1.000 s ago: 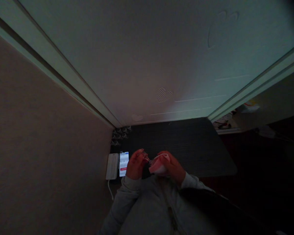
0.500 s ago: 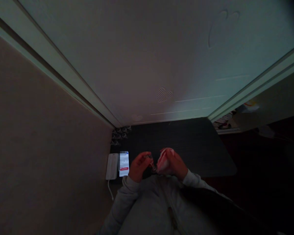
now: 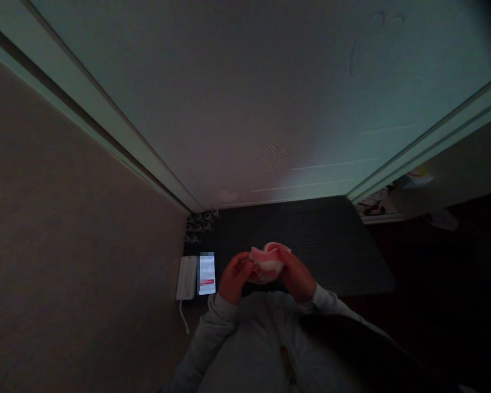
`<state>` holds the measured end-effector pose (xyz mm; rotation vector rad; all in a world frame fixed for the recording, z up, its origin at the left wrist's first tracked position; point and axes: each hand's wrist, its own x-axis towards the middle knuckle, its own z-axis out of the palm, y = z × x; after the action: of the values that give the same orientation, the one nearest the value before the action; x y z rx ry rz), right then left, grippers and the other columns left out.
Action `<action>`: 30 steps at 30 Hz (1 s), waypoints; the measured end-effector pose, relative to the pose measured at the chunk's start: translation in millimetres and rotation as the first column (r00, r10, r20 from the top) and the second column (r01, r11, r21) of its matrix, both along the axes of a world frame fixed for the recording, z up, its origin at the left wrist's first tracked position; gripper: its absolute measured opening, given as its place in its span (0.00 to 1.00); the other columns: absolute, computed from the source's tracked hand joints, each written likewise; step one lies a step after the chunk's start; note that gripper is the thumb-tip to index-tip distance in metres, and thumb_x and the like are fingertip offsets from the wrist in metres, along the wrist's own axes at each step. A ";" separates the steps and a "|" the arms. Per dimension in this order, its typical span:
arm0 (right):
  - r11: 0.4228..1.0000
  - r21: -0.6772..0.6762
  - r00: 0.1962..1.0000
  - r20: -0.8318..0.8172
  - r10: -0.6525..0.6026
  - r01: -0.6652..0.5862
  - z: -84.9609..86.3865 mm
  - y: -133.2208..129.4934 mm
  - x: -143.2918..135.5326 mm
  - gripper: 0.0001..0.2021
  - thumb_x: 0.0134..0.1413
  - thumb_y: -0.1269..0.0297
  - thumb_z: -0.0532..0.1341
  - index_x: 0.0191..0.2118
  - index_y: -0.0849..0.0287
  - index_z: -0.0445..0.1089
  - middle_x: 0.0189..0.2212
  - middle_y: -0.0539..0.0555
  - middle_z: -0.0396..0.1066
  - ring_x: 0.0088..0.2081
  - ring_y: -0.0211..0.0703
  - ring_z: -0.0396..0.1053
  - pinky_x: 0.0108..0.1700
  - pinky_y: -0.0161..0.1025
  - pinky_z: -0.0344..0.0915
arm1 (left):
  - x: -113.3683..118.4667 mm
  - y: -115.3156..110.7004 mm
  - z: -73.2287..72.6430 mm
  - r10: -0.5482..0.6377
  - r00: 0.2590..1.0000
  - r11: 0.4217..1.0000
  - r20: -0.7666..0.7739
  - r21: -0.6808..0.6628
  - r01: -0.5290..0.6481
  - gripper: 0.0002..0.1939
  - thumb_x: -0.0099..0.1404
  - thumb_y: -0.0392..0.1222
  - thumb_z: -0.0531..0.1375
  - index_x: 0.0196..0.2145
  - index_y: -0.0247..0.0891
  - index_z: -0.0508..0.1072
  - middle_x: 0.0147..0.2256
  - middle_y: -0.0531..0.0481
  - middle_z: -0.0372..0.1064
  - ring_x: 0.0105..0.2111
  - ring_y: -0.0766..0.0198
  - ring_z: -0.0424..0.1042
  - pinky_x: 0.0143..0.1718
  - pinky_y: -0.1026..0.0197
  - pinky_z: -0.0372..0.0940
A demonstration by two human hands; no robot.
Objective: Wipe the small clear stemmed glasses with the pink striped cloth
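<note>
My left hand [image 3: 234, 277] is closed, its fingers pinching a small clear glass piece [image 3: 261, 277], which is mostly hidden and hard to make out in the dim light. A pink and white cloth [image 3: 270, 260] is gripped by my right hand [image 3: 298, 276] and bunched against the glass piece. The cloth spans the gap between both hands, over the near edge of the dark table [image 3: 311, 240]. Several small clear glass pieces [image 3: 199, 222] stand grouped at the table's back left corner.
A lit phone [image 3: 207, 273] lies left of my left hand. Beside it is a white box-like device [image 3: 186, 277] with a white cable [image 3: 184, 318]. A pale panel with embossed hearts [image 3: 275, 158] rises behind the table, and a wall [image 3: 85, 229] borders the left.
The cloth has moved left and spread out, now covering much of the glass piece that showed between my hands. My right hand shifted only slightly; the things on the table stayed put.
</note>
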<state>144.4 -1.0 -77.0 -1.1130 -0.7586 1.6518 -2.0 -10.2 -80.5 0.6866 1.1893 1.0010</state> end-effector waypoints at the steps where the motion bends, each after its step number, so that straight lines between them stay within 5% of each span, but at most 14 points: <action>1: 0.999 -0.007 0.999 -0.028 0.031 -0.031 2.0 -1.2 -1.9 0.19 0.51 0.48 0.49 0.34 0.59 0.66 0.36 0.54 0.70 0.40 0.45 0.67 0.44 0.42 0.61 | 0.1 1.0 -1.0 0.031 0.999 0.999 0.010 -0.010 -0.031 0.22 0.46 0.49 0.62 0.38 0.36 0.65 0.29 0.50 0.70 0.26 0.66 0.69 0.29 0.62 0.64; 7: 0.989 0.029 0.967 -0.208 0.147 -0.144 12.3 -5.2 -6.4 0.26 0.51 0.44 0.44 0.29 0.59 0.70 0.36 0.56 0.69 0.43 0.46 0.65 0.47 0.43 0.59 | -2.6 2.5 -5.4 0.149 0.989 0.988 0.015 -0.038 -0.148 0.18 0.45 0.47 0.63 0.30 0.37 0.61 0.25 0.54 0.70 0.24 0.67 0.69 0.27 0.64 0.63; 15: 0.996 0.024 0.996 -0.024 0.088 -0.088 -2.4 -8.8 -4.4 0.10 0.40 0.58 0.62 0.28 0.56 0.64 0.35 0.50 0.63 0.30 0.37 0.64 0.32 0.35 0.62 | 11.2 -3.1 13.7 0.026 1.000 0.996 0.005 0.082 -0.026 0.15 0.45 0.41 0.64 0.30 0.36 0.64 0.34 0.49 0.70 0.35 0.63 0.70 0.38 0.60 0.63; 22: 0.979 0.092 0.982 0.062 0.178 -0.183 3.0 -12.5 -7.1 0.17 0.46 0.56 0.58 0.43 0.57 0.62 0.37 0.54 0.66 0.34 0.40 0.64 0.32 0.35 0.61 | 16.1 -4.8 19.5 -0.084 0.994 0.989 0.066 0.127 0.075 0.16 0.49 0.40 0.62 0.37 0.37 0.65 0.38 0.46 0.69 0.40 0.60 0.68 0.43 0.57 0.61; 30: 0.980 0.112 0.968 0.213 0.136 -0.162 0.2 -15.9 -8.4 0.15 0.52 0.53 0.52 0.38 0.59 0.65 0.24 0.50 0.63 0.24 0.35 0.59 0.25 0.32 0.56 | 16.0 -7.5 14.7 -0.108 0.990 0.987 0.092 0.126 0.096 0.19 0.46 0.39 0.65 0.37 0.37 0.65 0.37 0.47 0.69 0.39 0.60 0.68 0.41 0.58 0.61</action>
<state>135.9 -16.9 -76.8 -1.1682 -1.0903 1.6020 14.0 -17.8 -65.8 0.7773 1.0040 1.0152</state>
